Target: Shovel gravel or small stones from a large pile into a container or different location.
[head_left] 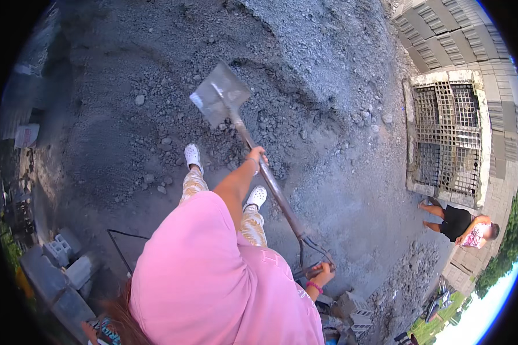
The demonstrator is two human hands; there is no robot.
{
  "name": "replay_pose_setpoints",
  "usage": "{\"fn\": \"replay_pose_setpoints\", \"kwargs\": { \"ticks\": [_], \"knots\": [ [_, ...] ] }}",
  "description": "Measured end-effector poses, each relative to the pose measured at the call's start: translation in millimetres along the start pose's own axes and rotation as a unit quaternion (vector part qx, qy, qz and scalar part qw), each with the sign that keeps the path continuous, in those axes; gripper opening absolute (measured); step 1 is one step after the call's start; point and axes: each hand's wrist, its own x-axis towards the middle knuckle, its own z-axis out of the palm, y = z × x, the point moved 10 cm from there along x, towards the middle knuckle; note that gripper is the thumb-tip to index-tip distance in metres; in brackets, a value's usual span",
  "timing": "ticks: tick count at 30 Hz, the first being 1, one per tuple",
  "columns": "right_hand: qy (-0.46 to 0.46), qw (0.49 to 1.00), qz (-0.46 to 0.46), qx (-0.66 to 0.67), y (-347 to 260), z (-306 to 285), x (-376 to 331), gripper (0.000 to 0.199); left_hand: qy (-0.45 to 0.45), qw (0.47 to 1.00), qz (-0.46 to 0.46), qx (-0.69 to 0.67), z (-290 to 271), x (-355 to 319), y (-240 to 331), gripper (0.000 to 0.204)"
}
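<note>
A shovel (278,194) with a square metal blade (220,95) slants across the middle of the head view. Its blade lies over loose grey gravel at the upper left end of the shaft. My left hand (257,156) is wrapped round the shaft partway up from the blade. Down at the D-shaped grip, my right hand (323,274) closes on the handle, a pink bracelet at its wrist. The blade carries little or no gravel that I can make out.
A large grey gravel pile (328,52) rises ahead. My white clogs (256,197) stand on gritty ground. To the right are a metal grille (446,138) in a block wall and another person (463,225). Concrete blocks (354,313) lie low right; a wheelbarrow-like dark object (60,282) sits lower left.
</note>
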Motion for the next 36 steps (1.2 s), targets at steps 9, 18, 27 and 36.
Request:
{"fn": "replay_pose_setpoints", "kwargs": {
  "ticks": [9, 18, 27, 36],
  "knots": [
    [0.292, 0.949, -0.063, -0.104, -82, -365, -70, 0.012, -0.041, 0.952, -0.270, 0.137, 147, -158, -315, 0.022],
    [0.040, 0.997, 0.031, 0.065, -42, 28, 22, 0.010, -0.083, 0.990, -0.036, 0.108, 162, 31, 0, 0.027],
    [0.002, 0.995, -0.041, 0.088, -66, 158, -42, 0.012, -0.056, 0.997, 0.038, 0.035, 141, 61, 145, 0.017],
    [-0.038, 0.987, -0.145, 0.061, -21, 157, -77, 0.015, -0.174, 0.983, 0.009, -0.055, 72, 19, 195, 0.013]
  ]
}}
